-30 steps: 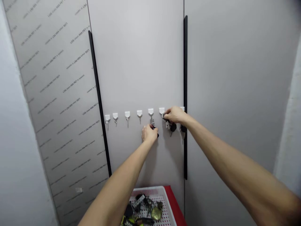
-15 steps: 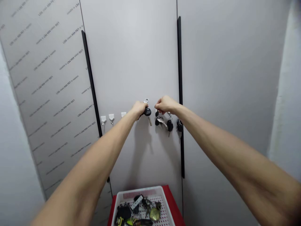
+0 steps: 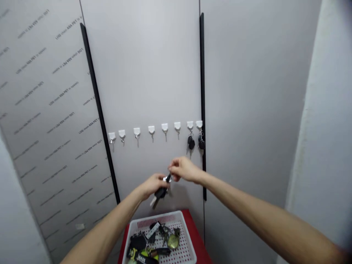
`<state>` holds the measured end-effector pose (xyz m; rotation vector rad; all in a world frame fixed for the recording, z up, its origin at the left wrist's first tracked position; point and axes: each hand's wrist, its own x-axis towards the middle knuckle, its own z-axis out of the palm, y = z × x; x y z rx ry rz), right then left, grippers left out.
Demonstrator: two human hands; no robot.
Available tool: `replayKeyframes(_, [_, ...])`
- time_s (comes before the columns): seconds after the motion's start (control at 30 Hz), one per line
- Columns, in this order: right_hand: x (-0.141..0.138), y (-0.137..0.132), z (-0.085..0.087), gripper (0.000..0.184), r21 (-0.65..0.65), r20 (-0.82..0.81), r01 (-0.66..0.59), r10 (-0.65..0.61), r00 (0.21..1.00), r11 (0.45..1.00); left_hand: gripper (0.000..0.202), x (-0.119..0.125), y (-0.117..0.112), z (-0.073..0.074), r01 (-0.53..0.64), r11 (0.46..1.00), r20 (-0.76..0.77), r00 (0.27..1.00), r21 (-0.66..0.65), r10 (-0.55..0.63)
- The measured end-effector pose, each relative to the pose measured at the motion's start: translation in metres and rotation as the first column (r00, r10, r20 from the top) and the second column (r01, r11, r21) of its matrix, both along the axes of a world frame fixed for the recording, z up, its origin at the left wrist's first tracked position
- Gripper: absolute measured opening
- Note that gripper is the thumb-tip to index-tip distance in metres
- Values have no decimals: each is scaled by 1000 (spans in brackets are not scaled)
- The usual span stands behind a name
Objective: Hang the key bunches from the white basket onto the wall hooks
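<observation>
- Our left hand (image 3: 153, 184) pinches keys (image 3: 160, 193).
- Our right hand (image 3: 184, 169) pinches the same keys' upper end.
- We hold them above the tray (image 3: 170, 217), below the hooks (image 3: 164, 127).

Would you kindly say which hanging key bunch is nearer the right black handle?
The rightmost bunch, on the end hook beside that handle; the other bunch hangs one hook left.

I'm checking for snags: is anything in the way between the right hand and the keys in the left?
Nothing visible. The left hand holds the keys, and the right hand is right at their upper end. The white basket sits below, out of the way.
</observation>
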<state>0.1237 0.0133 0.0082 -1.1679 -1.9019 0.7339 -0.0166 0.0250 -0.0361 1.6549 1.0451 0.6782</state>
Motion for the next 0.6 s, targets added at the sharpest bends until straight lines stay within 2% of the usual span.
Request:
replayKeyframes(0.03, [4,1,-8,10,32,3,30,-30,1000,999,13,-5,-1,-18,-26,1000,-101,995,-12,25])
replayKeyframes(0.07, [11,4,-12,12,102,-19,112,-111,994,988,13,-11,-2,-33,-16,1000,-197,980,-14,13])
replayKeyframes(0.1, [20,8,-12,15,196,-67,245,-236,969,950,15,-15,-2,-44,-9,1000,-273,962,-2,8])
replayKeyframes(0.13, [31,12,-9,19,290,-140,408,-383,913,866,19,-18,-2,-50,-7,1000,-315,949,24,14])
replayKeyframes(0.2, [55,23,-1,26,389,-284,680,-621,730,622,27,-16,3,-46,-38,993,-299,952,109,70])
replayKeyframes(0.23, [65,28,2,28,394,-305,745,-688,659,539,30,-11,6,-37,-73,985,-252,961,159,112])
replayKeyframes(0.27, [74,33,4,29,396,-292,773,-730,618,496,31,-3,10,-25,-109,972,-192,970,206,149])
replayKeyframes(0.33, [86,40,4,27,391,-229,778,-766,600,493,33,23,21,4,-168,940,-82,976,296,200])
replayKeyframes(0.43, [89,46,2,16,426,-184,760,-775,604,491,39,77,39,41,-245,875,59,968,418,243])
replayKeyframes(0.53, [89,48,4,9,473,-160,722,-757,634,505,37,127,51,59,-328,831,182,944,449,274])
replayKeyframes(0.6, [91,48,8,9,426,-153,722,-743,652,546,29,147,53,64,-345,845,240,934,408,265])
